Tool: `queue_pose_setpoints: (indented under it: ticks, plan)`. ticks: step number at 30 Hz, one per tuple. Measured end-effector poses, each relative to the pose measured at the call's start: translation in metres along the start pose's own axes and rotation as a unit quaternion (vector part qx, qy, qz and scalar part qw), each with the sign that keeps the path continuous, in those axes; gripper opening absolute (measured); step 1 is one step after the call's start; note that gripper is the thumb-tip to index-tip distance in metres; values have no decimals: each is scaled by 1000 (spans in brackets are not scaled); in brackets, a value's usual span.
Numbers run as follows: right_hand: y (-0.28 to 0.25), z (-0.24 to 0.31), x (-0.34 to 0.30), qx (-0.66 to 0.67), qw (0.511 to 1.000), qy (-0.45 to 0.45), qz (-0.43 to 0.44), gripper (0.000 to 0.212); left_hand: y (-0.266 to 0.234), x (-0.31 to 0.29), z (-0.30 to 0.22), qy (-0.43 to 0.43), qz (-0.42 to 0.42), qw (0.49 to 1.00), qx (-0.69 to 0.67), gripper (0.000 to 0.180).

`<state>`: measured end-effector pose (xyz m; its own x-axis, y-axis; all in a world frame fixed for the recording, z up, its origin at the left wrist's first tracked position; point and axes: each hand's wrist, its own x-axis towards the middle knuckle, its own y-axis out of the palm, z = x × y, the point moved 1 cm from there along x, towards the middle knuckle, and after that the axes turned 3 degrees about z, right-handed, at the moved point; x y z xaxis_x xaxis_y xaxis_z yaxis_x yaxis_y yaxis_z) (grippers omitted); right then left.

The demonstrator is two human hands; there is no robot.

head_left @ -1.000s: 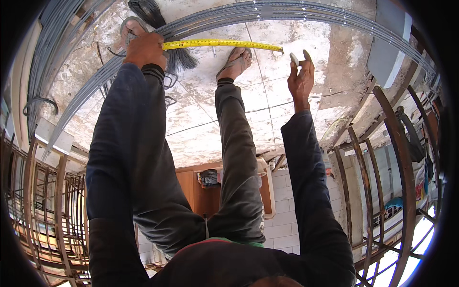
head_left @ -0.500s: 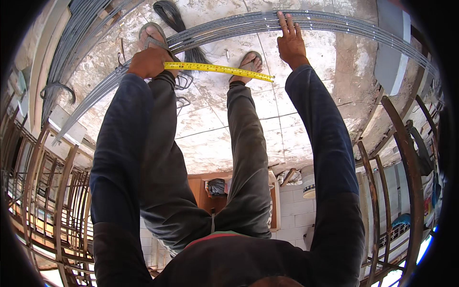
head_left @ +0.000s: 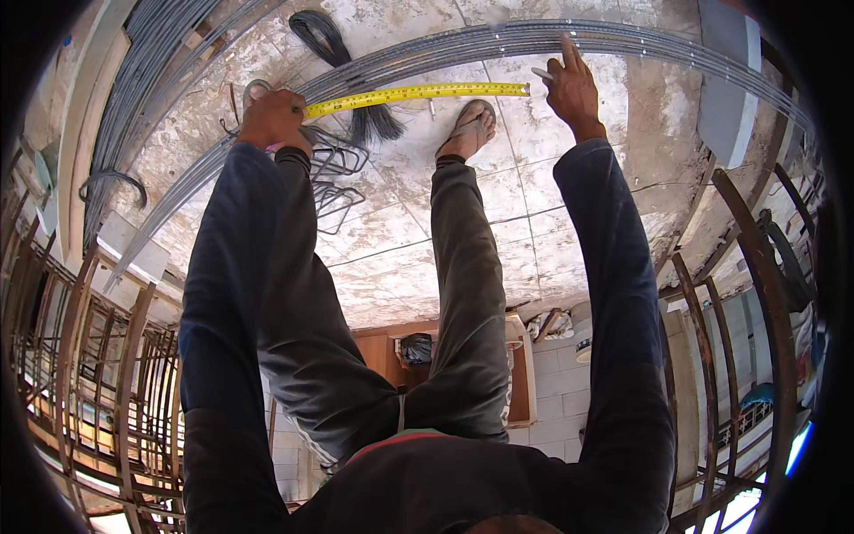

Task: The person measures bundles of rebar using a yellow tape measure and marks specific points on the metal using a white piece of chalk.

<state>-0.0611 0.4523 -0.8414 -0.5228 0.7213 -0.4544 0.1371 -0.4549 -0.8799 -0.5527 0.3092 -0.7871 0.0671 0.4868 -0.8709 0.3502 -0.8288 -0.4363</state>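
1. Gripping a yellow metal tape-measure blade in the bare left hand, toward the pale tiled floor's left edge.
2. Holding a short pale stick in the bare right hand, near long grey steel rods and the blade's free end.
3. Standing astride a looped bundle of thin black wire.

Tape measure now nearer the steel bars
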Motion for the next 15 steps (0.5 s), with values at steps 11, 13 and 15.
queue_pose_setpoints:
  ticks: [11,13,15]
  plan:
    - [45,-2,-114,205,968,125,-76,24,61,52,72,-25,-85,990,-107,33]
    - [50,9,-108,213,969,103,-71,22,61,62,80,2,-57,993,-105,34]
    - [52,26,-98,226,967,86,-81,22,61,74,80,-6,-49,994,-100,35]
